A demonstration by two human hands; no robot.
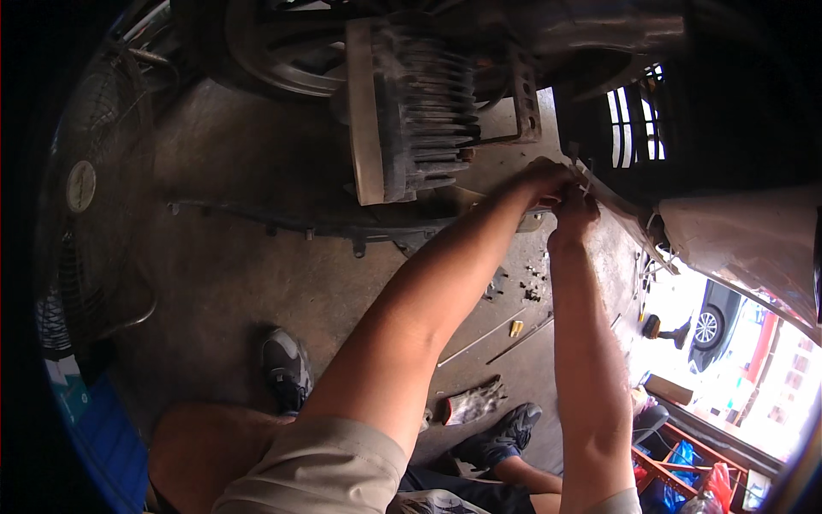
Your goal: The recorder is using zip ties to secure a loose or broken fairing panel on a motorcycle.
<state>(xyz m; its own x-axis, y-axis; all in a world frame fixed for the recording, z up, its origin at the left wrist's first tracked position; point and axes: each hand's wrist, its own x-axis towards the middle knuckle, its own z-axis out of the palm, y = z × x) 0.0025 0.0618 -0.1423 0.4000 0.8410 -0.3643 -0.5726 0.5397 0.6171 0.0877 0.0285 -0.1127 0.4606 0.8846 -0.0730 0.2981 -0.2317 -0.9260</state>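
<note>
Both my arms reach forward to the lower edge of a pale vehicle body panel (736,248). My left hand (548,182) is closed at the end of a thin light strip (612,201) that runs along this edge. Close beside it, my right hand (576,214) has its fingers bent and pinched together, knuckles up. What lies between the fingers of either hand is too small and dark to make out. Left of the hands hangs a dark finned metal block (437,111) with a perforated bracket (527,94) at its side.
A long dark trim strip (342,231) lies across the floor. Small loose fasteners (535,283), a yellow piece (516,328), thin rods (484,340) and a work glove (475,403) are below my arms. A fan (81,184) stands left; a red rack (668,467) with bags stands lower right.
</note>
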